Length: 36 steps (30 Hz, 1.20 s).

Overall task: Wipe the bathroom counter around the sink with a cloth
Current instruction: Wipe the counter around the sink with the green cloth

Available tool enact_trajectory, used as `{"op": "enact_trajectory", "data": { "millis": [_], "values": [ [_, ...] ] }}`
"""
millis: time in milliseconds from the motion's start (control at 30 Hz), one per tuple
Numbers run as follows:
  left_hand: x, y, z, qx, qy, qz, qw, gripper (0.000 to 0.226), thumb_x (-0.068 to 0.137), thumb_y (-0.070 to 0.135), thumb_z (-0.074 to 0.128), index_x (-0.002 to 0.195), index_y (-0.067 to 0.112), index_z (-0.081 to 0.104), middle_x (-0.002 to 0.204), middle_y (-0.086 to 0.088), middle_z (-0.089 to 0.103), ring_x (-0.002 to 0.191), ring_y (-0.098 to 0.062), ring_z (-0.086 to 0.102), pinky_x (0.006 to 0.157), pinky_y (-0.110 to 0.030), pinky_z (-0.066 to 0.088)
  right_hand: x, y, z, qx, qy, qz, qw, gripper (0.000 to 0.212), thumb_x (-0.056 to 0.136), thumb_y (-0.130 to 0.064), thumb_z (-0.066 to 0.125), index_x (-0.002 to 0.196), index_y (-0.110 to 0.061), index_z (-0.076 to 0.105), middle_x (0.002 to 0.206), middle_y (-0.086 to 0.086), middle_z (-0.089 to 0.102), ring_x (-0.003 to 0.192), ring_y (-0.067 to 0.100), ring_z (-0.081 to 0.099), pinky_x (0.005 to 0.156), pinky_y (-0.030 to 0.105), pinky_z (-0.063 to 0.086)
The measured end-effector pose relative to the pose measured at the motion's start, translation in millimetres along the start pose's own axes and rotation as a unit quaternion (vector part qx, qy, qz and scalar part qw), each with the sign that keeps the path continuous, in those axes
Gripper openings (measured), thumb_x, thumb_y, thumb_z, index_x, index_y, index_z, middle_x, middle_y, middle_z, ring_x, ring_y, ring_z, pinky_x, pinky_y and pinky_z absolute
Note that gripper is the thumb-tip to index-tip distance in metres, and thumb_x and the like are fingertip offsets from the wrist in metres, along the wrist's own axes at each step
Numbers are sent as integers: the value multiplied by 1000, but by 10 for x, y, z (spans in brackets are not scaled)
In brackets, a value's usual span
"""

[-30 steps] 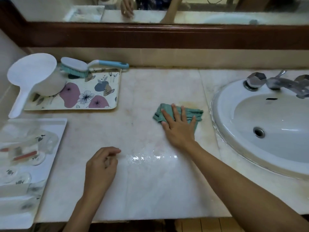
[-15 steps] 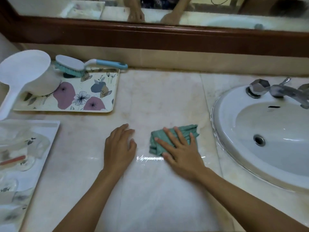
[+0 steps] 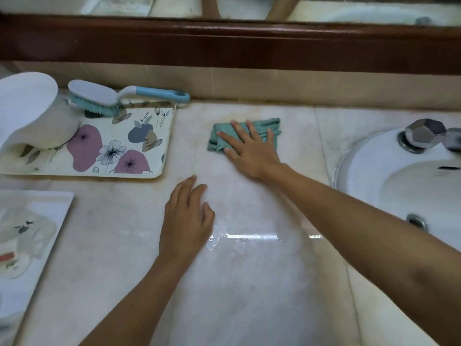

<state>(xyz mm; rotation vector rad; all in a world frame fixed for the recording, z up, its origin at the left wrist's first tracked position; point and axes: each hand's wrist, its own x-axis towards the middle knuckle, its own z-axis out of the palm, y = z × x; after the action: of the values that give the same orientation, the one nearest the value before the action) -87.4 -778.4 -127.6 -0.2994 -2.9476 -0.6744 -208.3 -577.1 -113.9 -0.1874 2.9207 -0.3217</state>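
Teal and bunched, the cloth lies on the marble bench toward the back wall, between the floral tray and the sink, pinned flat under the right hand, whose fingers are spread wide across it, pressing rather than gripping. The left hand rests palm-down on the bench nearer the front edge, fingers loosely together, holding nothing. Wiping looks to be mid-stroke on the stretch left of the basin. A wet patch shines just beside the left hand, so the next pass probably calls for steady downward pressure while drawing the cloth back over that spot and then along the basin's rim. The tap is cut off at the right edge, a scrub brush and white scoop sit on the tray, and the items on the clear tray at far left are too blurred to identify.
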Motion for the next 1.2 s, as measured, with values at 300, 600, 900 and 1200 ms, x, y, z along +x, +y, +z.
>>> {"op": "enact_trajectory", "data": {
  "millis": [300, 600, 900, 1200],
  "values": [
    [4, 21, -24, -14, 12, 1, 1000, 42, 86, 26, 46, 123, 12, 59, 143, -6, 47, 131, -26, 39, 104, -40, 37, -376, 1082, -242, 31, 11, 203, 979, 52, 98, -57, 15, 149, -49, 4, 161, -12, -9, 148, 21, -13, 112, 64, -6],
    [-5, 46, -37, -12, 5, -4, 1000, 44, 86, 27, 45, 124, 11, 58, 144, -5, 46, 132, -26, 37, 103, -42, 37, -1942, 66, 330, 17, 24, 99, 995, 53, 97, -57, 17, 147, -54, -1, 160, -15, -17, 146, 19, -21, 110, 58, -12],
    [-20, 36, -16, -22, 8, -9, 1000, 40, 87, 25, 47, 124, 14, 56, 145, 0, 43, 135, -22, 34, 105, -40, 35, -894, 794, -1, 4, 30, 127, 991, 50, 97, -58, 16, 146, -54, 5, 161, -14, -6, 148, 19, -11, 113, 62, -6],
    [-12, 31, -22, -25, 13, 1, 1000, 37, 88, 15, 57, 125, 11, 56, 144, -4, 44, 134, -26, 35, 107, -41, 33, -909, 153, 173, 36, 37, 152, 987, 53, 99, -54, 19, 150, -47, 6, 162, -7, -9, 147, 26, -14, 110, 65, -9]
  ]
}}
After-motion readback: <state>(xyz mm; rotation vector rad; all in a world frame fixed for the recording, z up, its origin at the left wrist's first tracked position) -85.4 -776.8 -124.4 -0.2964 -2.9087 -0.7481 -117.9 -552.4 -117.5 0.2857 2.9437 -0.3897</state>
